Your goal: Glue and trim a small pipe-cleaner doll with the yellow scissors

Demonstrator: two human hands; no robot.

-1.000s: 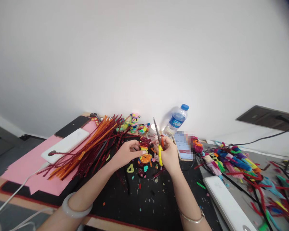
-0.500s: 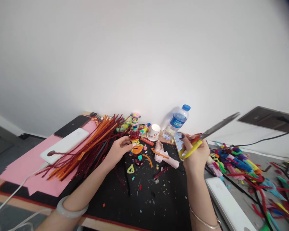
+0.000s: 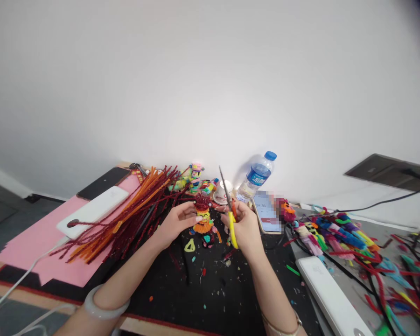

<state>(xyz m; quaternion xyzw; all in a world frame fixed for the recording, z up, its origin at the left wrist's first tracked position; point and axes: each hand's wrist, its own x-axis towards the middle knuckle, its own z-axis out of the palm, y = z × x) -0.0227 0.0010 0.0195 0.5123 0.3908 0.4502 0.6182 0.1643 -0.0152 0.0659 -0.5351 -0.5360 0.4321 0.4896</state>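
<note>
1. Fuzzy chenille makes up the small figure (image 3: 202,215) that the left hand (image 3: 177,223) pinches upright by its side, thumb and fingertips closed narrowly on it, just above the black mat (image 3: 210,289) near the desk's middle.
2. Yellow-handled scissors (image 3: 230,212) sit in the right hand (image 3: 244,227), fingers wrapped through the loops; the blades point up and away, closed or nearly so, just beside the figure.
3. By its look the figure is light, soft and easily crushed, with a bendable wire core; a gentle hold on its orange skirt or body seems safer than on the dark red head, whose tufts could deform.
4. Cut scraps (image 3: 210,242) and a yellow-green loop (image 3: 189,246) lie on the mat below the hands.
5. Red and orange pipe cleaners (image 3: 133,212) fan toward the desk's left side over a pink sheet (image 3: 38,242).
6. Near the far edge stand a water bottle (image 3: 257,178) and a phone (image 3: 266,212); mixed-colour pipe cleaners (image 3: 336,233) crowd the right side.
</note>
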